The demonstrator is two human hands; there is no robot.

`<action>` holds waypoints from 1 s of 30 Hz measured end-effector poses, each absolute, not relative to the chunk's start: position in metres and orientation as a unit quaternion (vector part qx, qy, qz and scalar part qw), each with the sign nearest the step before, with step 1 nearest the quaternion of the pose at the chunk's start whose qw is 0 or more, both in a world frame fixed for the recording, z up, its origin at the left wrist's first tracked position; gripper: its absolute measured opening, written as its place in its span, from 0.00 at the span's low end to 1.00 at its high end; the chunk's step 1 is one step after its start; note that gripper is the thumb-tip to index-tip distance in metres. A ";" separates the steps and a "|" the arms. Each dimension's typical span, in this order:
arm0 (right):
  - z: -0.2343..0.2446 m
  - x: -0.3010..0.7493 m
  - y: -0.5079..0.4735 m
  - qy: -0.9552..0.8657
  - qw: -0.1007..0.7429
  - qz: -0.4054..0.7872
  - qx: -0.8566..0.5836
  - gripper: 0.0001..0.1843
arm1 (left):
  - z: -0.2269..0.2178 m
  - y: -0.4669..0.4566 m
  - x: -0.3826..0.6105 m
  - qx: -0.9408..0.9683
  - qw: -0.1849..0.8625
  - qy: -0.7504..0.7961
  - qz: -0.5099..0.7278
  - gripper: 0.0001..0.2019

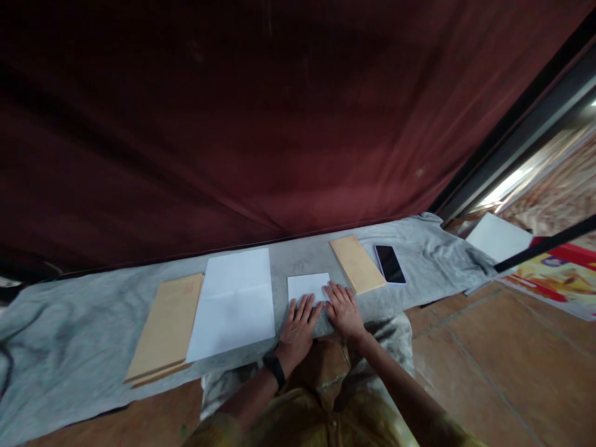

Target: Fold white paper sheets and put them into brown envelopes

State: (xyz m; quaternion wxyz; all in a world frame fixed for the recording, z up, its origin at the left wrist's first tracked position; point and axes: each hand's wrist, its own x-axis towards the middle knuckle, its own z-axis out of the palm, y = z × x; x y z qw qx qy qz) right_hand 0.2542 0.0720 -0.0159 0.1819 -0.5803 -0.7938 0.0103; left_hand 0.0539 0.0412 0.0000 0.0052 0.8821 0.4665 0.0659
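Note:
A folded white sheet of paper [307, 284] lies flat on the grey cloth in front of me. My left hand [300, 326] rests on its lower left part, fingers stretched out and palm down. On its right edge presses my right hand [343, 309], also flat with the fingers extended. Left of my hands are larger white sheets of paper [237, 298] with a faint crease across them. They overlap the edge of a stack of brown envelopes [165, 326]. Another brown envelope [357, 264] lies just beyond my right hand.
A smartphone [390, 264] with a dark screen lies right of the single envelope. The grey cloth [423, 254] covers a long narrow surface against a dark red curtain [298, 136]. At the right, a white box [498, 237] and a colourful printed carton [559, 279] sit near the tiled floor.

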 end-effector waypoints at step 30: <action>-0.005 0.213 0.096 -0.810 0.281 0.110 -0.503 0.27 | 0.011 0.054 0.046 0.815 0.120 0.528 0.205 0.28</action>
